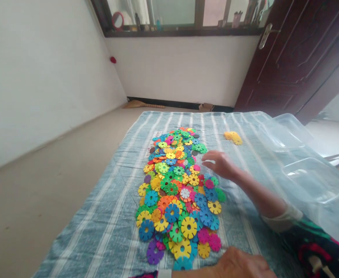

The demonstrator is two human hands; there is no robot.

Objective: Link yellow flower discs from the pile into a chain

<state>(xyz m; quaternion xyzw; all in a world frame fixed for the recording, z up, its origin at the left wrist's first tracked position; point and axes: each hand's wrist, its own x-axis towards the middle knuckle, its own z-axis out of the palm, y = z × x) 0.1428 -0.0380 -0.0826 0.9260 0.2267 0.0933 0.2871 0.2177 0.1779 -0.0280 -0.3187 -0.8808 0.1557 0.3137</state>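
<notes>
A long heap of flower-shaped plastic snap discs (171, 189) in yellow, blue, green, orange, pink and purple runs down the middle of the cloth. From the right, my right hand (219, 163) reaches in at the heap's right edge. Its fingers are apart and bent toward the discs, and nothing shows between them. My left hand (239, 264) crosses the bottom of the view, near the pink and yellow discs at the heap's close end. The frame edge cuts it off and its fingers are hidden. A small group of yellow discs (233, 137) lies apart, beyond my right hand.
A striped blue-grey cloth (105, 216) covers the table. Clear plastic containers, a farther one (285, 133) and a closer one (317, 179), stand along the right side. Behind are a white wall (181, 65), a window ledge with small items, and a dark red door (285, 58).
</notes>
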